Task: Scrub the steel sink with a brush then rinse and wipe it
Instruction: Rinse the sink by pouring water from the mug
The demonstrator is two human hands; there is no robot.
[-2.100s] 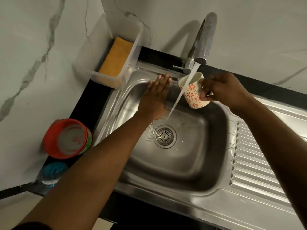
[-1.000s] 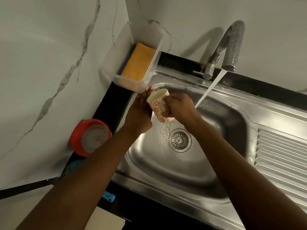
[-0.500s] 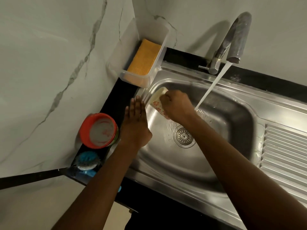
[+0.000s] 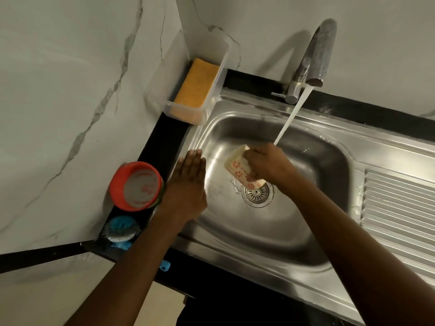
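The right hand is gripping a small cream cup printed with red flowers, fingers curled around its tapered side, and is holding it tipped over just above the round perforated drain. The left hand is lying flat and open, fingers straight and together, over the rim left of the drain. The steel sink, a smooth, rounded, glossy basin, is gleaming wet around the drain. A thin white stream of water is falling from the curved metal tap behind the drain. Right of the drain, the ribbed draining board is catching the light. Left of the drain, on the black table, a round red bowl and a blue bristled brush are sitting. Behind them, a clear plastic tub is holding a coarse orange sponge.
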